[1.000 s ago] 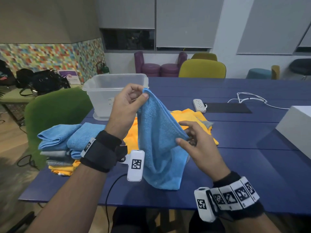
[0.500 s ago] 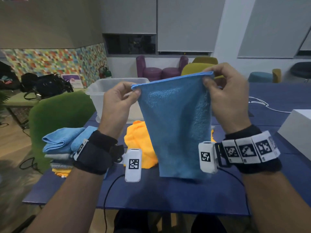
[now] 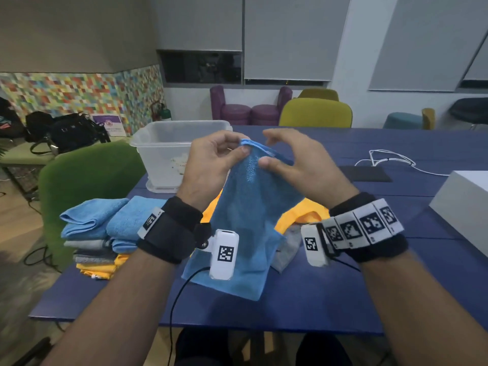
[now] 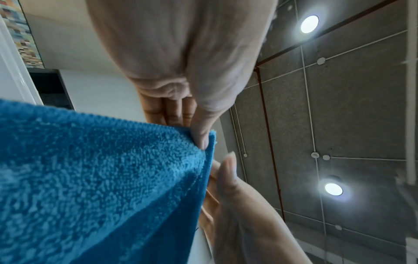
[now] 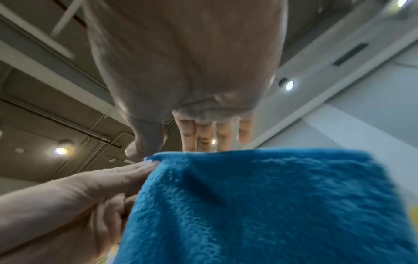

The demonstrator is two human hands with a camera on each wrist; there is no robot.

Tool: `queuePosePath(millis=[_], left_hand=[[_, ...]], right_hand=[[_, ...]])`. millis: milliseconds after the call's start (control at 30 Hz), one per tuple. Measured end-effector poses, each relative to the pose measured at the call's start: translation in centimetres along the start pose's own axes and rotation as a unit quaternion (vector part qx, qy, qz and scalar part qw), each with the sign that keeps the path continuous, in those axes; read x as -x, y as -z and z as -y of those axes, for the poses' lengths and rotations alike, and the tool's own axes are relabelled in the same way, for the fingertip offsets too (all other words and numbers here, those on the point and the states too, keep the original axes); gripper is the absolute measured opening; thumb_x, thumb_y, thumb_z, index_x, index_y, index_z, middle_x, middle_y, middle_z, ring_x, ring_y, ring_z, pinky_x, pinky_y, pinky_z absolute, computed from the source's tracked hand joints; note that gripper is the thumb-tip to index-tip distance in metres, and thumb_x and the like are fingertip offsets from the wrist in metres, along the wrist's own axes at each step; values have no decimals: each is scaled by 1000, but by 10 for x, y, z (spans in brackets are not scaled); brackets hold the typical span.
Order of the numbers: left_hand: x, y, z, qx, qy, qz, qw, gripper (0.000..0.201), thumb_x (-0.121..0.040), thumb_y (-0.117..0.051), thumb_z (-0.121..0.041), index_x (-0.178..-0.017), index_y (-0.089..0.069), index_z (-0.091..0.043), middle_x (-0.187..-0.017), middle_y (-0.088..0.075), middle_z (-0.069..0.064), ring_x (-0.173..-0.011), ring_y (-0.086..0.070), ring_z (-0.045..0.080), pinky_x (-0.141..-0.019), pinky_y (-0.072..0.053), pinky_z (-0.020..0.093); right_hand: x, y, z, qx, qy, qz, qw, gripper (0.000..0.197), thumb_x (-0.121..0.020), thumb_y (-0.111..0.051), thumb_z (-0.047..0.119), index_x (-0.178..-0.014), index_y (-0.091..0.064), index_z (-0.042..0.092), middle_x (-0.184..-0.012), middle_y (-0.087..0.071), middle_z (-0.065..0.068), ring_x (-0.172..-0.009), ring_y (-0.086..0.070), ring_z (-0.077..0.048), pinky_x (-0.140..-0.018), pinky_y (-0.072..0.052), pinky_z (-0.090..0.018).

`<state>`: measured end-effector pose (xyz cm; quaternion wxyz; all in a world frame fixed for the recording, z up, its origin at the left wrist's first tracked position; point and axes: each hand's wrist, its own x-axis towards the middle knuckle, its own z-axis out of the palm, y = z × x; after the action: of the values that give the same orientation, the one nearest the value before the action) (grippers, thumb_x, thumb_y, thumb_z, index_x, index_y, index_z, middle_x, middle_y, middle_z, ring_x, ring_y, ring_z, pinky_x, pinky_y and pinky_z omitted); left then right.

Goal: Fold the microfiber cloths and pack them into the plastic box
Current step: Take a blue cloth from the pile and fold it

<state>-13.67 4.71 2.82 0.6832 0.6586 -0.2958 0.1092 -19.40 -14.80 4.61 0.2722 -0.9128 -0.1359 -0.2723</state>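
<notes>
- the blue microfiber cloth hangs in the air in front of the clear plastic box, doubled over, with its long axis running up and down; the top corners point up and the loose lower edge reaches down to the dark blue table.
- the left hand pinches the gathered top corners between thumb and fingers, just to the right of the box.
- the right hand is beside it, on the far side from the box; its thumb touches the cloth, the other fingers are straight and spread, grasping nothing.
- a pile of folded blue, grey and yellow cloths lies in front of the box, toward the person.
- a loose yellow cloth lies on the table behind the hanging cloth.
- the box stands upright on the table; its inside is not clear to see.
</notes>
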Motion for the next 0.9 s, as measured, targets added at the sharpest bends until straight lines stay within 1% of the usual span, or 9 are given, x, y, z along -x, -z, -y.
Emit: queuePosePath(millis=[67, 167, 333, 467, 533, 600, 733, 800, 900], left_hand=[[0, -3, -2, 6, 0, 14, 1000, 15, -92, -73, -3, -106, -72, -3, -103, -75, 22, -90, -71, 18, -86, -58, 32], [0, -3, -1, 10, -3, 12, 1000, 19, -91, -74, -3, -110, -68, -2, -97, -74, 22, -88, -69, 19, -83, -56, 30], [17, 4, 16, 36, 54, 41, 997, 31, -90, -77, -8, -117, -63, -5, -94, -74, 13, -88, -72, 22, -82, -58, 39], [48, 11, 44, -8, 126, 117, 985, 18, -90, -74, -2, -106, -68, -8, -97, -79, 2, -87, -73, 13, -76, -57, 28], [64, 19, 60, -56, 154, 137, 977, 14, -90, -76, -7, -103, -71, -9, -94, -79, 2, -84, -72, 13, -74, -59, 37], [76, 27, 70, -119, 175, 151, 966, 17, -89, -80, -18, -101, -73, -8, -95, -78, 7, -83, -73, 15, -78, -61, 49], [97, 35, 77, -151, 207, 183, 949, 14, -89, -81, -20, -99, -76, -12, -95, -79, 1, -82, -74, 11, -72, -59, 32], [106, 41, 83, -201, 199, 216, 935, 10, -89, -80, -18, -98, -77, -15, -94, -79, -4, -81, -72, 4, -71, -58, 29], [119, 53, 97, -278, 190, 262, 904, 17, -87, -76, -31, -94, -75, -16, -93, -76, 1, -85, -71, 14, -80, -56, 46]], right_hand=[[-10, -6, 5, -54, 9, 38, 998, 48, -92, -67, 49, -131, -64, 21, -118, -70, 7, -112, -62, -7, -99, -45, -25], [-21, -12, 6, -40, 36, 30, 998, 17, -97, -65, 35, -101, -70, 20, -81, -68, 9, -76, -59, -5, -72, -46, -32], [-23, -11, 5, -30, 26, -48, 998, 16, -98, -57, 32, -88, -62, 21, -72, -63, 3, -72, -57, -18, -69, -49, -43], [-15, 1, 0, -19, 16, -118, 993, 17, -101, -54, 36, -93, -59, 22, -63, -54, 4, -62, -49, -15, -60, -43, -38], [-10, 7, -6, -6, 13, -134, 991, 15, -102, -54, 39, -93, -56, 27, -61, -51, 6, -59, -46, -9, -58, -39, -36], [-5, 12, -14, 0, 10, -146, 989, 15, -102, -53, 41, -93, -55, 29, -62, -52, 3, -59, -46, -13, -58, -41, -38], [6, 19, -32, -9, -21, -171, 985, 25, -103, -52, 45, -94, -57, 22, -62, -53, -3, -59, -45, -21, -59, -43, -43], [11, 23, -39, -20, -37, -187, 981, 26, -103, -52, 42, -95, -58, 18, -62, -56, 3, -59, -46, -15, -59, -43, -42], [21, 29, -47, -26, -60, -202, 977, 24, -103, -54, 38, -95, -60, 17, -61, -57, 22, -56, -48, 0, -56, -34, -26]])
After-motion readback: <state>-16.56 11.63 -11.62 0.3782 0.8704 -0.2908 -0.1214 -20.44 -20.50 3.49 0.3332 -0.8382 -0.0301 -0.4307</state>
